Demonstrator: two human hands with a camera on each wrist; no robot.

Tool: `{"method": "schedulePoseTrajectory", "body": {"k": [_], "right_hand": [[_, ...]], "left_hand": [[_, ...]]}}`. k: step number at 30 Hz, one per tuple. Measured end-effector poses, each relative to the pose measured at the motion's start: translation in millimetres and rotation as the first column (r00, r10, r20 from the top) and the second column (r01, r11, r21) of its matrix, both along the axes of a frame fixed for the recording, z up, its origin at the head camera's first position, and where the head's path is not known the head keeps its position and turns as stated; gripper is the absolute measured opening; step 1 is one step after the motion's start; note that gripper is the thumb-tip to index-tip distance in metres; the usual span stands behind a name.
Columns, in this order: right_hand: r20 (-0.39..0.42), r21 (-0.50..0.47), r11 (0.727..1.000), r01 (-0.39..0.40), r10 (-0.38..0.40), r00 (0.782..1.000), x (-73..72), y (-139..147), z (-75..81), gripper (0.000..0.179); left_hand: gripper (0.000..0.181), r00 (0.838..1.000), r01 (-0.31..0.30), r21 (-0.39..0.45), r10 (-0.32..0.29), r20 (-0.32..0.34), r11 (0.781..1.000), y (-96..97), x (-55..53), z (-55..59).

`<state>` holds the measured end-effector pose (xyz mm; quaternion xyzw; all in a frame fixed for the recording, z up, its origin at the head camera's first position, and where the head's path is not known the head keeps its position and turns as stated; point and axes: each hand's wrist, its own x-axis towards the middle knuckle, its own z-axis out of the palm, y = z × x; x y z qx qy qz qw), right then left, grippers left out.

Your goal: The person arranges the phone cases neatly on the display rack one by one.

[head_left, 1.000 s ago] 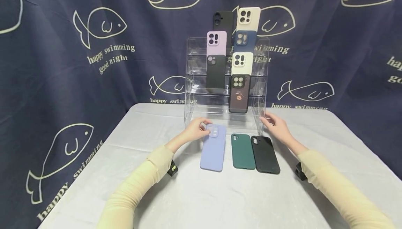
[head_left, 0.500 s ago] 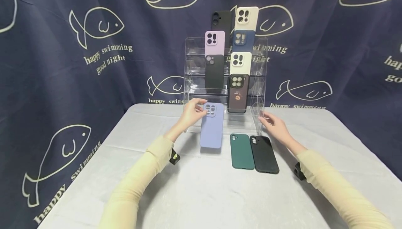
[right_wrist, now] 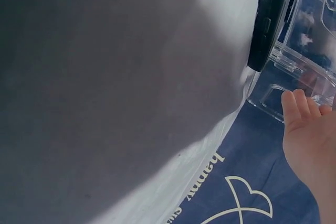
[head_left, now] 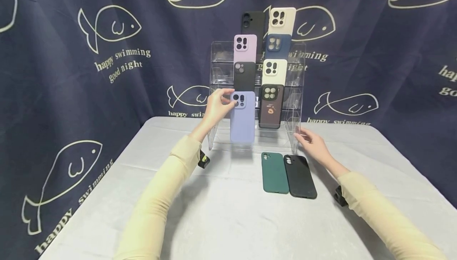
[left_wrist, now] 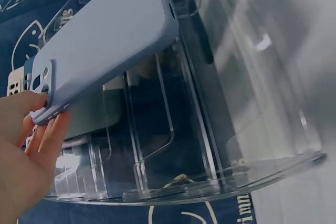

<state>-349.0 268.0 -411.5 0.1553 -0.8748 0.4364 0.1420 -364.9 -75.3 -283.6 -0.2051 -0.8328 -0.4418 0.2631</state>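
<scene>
My left hand (head_left: 218,105) pinches a lavender-blue phone case (head_left: 242,123) by its camera end, fingers and thumb at the left edge. The case stands nearly upright in front of the lowest left part of a clear tiered display stand (head_left: 293,119). Whether its bottom edge touches the stand cannot be told. In the left wrist view the case (left_wrist: 110,30) slants across the clear tiers. My right hand (head_left: 314,145) rests its fingertips against the stand's lower right side, fingers loosely extended; the right wrist view shows the same hand (right_wrist: 310,135) beside the clear plastic.
A green phone case (head_left: 275,173) and a black one (head_left: 300,176) lie side by side on the white table (head_left: 228,220). Several cases stand in two columns on the stand, among them a brown-black one (head_left: 271,107) at the lower right. A blue fish-print curtain (head_left: 118,93) hangs behind.
My left hand has lifted the lavender-blue case off the table and raised it upright to the stand's lower left front. The right hand has stayed at the stand's side.
</scene>
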Motion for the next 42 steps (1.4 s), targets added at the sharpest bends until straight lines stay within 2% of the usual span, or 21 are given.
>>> {"method": "schedulePoseTrajectory", "body": {"k": [8,14,19,24,31,38,42], "right_hand": [[0.013,-0.018,1.000,0.002,-0.002,1.000,3.1,-0.8,1.7,0.051],[0.048,-0.016,1.000,0.000,0.001,0.999,3.1,-1.6,0.0,0.053],[0.062,-0.017,1.000,-0.002,0.003,0.998,2.9,-1.9,-1.4,0.055],[0.056,-0.009,1.000,0.012,-0.012,0.998,2.7,-0.3,-0.6,0.054],[0.057,0.000,1.000,0.013,-0.013,0.998,3.4,-0.5,1.8,0.054],[0.056,0.012,1.000,0.017,-0.017,0.998,3.1,-0.6,2.0,0.054],[0.061,0.018,1.000,0.024,-0.025,0.998,2.4,0.9,0.4,0.054]], "left_hand": [[0.038,0.998,-0.038,0.035,0.039,-0.055,0.999,3.7,-17.6,18.2],[0.037,0.991,-0.069,0.105,0.081,-0.111,0.992,8.0,-30.0,22.4],[0.036,0.983,-0.078,0.150,0.101,-0.151,0.986,12.2,-38.1,14.8],[0.035,0.979,-0.090,0.172,0.119,-0.165,0.981,15.5,-44.9,3.6],[0.035,0.979,-0.072,0.194,0.107,-0.174,0.978,16.5,-49.4,-5.8],[0.036,0.985,-0.084,0.167,0.107,-0.132,0.982,16.9,-50.8,-13.5],[0.037,0.990,-0.066,0.163,0.085,-0.111,0.984,17.8,-51.3,-16.6]]}}
